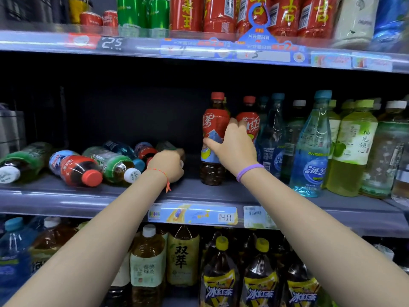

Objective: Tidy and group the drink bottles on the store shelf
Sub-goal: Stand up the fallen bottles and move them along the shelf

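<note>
On the middle shelf (pixel 88 196) a red-capped iced black tea bottle (pixel 213 120) stands upright, and my right hand (pixel 232 147) grips it around its label. A second red-capped tea bottle (pixel 249 116) stands just right of it. Left of these, several bottles lie on their sides: a cola bottle (pixel 77 168), green-labelled tea bottles (pixel 110 161) and a blue-capped one (pixel 124 151). My left hand (pixel 168 166) curls around a fallen dark green bottle (pixel 166 146) at the right end of that pile; most of that bottle is hidden.
Upright blue water bottles (pixel 309 151) and green tea bottles (pixel 352 147) fill the shelf's right side. The upper shelf carries red and green cans. Larger tea bottles (pixel 148 258) crowd the lower shelf. Price tags (pixel 192 214) line the shelf edge.
</note>
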The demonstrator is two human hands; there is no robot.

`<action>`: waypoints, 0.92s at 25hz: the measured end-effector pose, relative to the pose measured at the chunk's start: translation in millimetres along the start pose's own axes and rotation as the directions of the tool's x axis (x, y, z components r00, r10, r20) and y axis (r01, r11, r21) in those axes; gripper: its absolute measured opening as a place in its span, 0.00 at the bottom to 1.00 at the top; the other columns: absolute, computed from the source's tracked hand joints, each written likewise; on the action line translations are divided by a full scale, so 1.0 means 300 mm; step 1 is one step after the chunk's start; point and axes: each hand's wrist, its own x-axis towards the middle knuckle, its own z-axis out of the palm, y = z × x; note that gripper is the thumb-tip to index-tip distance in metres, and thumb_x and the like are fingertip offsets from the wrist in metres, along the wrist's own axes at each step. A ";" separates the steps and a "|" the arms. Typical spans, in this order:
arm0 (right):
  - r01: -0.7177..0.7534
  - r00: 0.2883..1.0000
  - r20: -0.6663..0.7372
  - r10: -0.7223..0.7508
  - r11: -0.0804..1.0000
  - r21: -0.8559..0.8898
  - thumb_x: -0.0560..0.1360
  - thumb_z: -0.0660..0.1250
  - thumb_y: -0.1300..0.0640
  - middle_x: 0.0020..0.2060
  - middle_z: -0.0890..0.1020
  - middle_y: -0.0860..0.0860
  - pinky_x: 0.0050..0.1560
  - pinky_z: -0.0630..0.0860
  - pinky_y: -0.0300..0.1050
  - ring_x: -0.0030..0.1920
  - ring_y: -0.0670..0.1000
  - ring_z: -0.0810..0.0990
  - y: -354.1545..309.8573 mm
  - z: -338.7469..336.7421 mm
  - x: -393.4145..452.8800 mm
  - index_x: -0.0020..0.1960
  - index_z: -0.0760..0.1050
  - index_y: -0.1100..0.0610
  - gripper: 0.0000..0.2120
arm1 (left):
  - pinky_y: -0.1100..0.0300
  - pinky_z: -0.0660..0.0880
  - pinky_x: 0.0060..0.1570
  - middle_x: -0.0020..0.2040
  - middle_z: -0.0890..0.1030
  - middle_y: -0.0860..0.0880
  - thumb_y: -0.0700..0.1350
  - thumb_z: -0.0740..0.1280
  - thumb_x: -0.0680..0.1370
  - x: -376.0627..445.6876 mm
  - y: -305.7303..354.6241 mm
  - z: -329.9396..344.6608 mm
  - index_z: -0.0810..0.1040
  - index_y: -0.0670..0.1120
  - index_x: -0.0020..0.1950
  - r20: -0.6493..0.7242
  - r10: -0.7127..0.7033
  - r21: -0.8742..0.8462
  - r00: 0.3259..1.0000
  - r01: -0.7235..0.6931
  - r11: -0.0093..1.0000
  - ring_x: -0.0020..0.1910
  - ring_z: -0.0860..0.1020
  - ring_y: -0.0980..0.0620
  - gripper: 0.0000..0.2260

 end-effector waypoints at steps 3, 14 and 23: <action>0.107 0.978 -0.165 -0.128 0.985 -0.133 0.76 0.68 0.53 0.66 0.66 0.59 0.34 0.69 0.45 0.41 0.57 0.79 0.008 0.016 -0.028 0.76 0.59 0.57 0.32 | 0.49 0.77 0.47 0.55 0.79 0.42 0.41 0.65 0.74 -0.025 0.007 -0.005 0.76 0.51 0.58 -0.073 0.053 0.037 0.996 -0.050 0.998 0.53 0.78 0.37 0.14; 0.212 0.944 0.199 -0.265 0.945 0.249 0.69 0.74 0.53 0.59 0.76 0.54 0.56 0.76 0.53 0.58 0.55 0.77 -0.077 0.151 -0.060 0.70 0.64 0.54 0.33 | 0.56 0.66 0.31 0.42 0.80 0.48 0.54 0.64 0.78 -0.131 -0.003 -0.149 0.76 0.45 0.54 -0.707 0.267 0.136 0.655 -0.245 0.960 0.40 0.79 0.45 0.13; 0.057 0.996 0.060 -0.072 0.972 0.226 0.67 0.74 0.40 0.48 0.82 0.47 0.48 0.80 0.54 0.49 0.51 0.81 -0.189 0.165 -0.075 0.56 0.73 0.52 0.24 | 0.50 0.70 0.45 0.51 0.79 0.47 0.71 0.56 0.75 -0.133 -0.198 -0.187 0.71 0.47 0.59 -0.374 0.223 0.097 0.900 -0.201 0.975 0.52 0.78 0.43 0.30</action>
